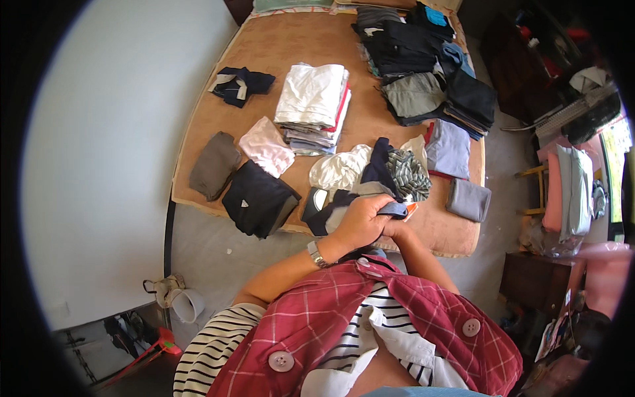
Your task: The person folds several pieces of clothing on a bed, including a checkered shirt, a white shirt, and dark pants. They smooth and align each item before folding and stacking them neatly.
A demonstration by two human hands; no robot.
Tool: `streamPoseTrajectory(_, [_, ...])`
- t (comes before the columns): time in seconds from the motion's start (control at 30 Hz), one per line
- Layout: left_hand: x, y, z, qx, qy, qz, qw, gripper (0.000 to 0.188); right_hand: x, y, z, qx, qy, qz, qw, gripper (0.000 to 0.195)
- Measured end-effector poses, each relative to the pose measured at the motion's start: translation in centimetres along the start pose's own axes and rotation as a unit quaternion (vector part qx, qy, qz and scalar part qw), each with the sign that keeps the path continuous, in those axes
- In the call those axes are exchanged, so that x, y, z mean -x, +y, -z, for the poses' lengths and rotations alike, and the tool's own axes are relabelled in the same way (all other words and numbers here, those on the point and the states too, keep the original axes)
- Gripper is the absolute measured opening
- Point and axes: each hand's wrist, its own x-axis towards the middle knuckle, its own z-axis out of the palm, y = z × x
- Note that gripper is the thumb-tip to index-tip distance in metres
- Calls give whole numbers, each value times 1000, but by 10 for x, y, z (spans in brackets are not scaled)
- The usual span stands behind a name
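Observation:
My left hand (360, 222), with a metal watch on the wrist, is closed on a small blue-grey cloth item (393, 210) with a dark edge. My right hand (394, 229) is pressed up beneath it, mostly hidden behind the left, so its grip is unclear. Just beyond the hands lie a crumpled white garment (342, 167), a navy cloth (379, 166) and a patterned grey-green garment (409, 176). A folded black garment (259, 198), a brown-grey one (215, 166) and a pink one (267, 148) lie to the left. A tall folded stack topped with white cloth (311, 97) stands behind.
The bed (278, 39) has a brown cover. Dark folded clothes (407, 47) fill its far right. Light blue-grey (449, 149) and grey (469, 200) folded cloths lie at the right edge. A white bucket (187, 305) stands on the floor, left; a wooden cabinet (538, 283) stands right.

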Motion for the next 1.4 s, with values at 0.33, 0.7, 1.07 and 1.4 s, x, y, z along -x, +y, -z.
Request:
streamPoseTrajectory(0.33, [19,-3,-6,-214,-48,-63,974,10,-4,3,-13,33,-2,-1,999,33])
streamPoseTrajectory(0.7, [20,-8,-7,-216,-28,-91,972,11,-6,-15,2,72,35,8,997,33])
streamPoseTrajectory(1.07, [24,-10,-11,-180,-96,-62,977,15,-5,-8,3,138,50,50,988,33])
streamPoseTrajectory(1.4, [17,-15,-29,-142,-196,-92,966,12,12,6,9,224,69,82,969,33])
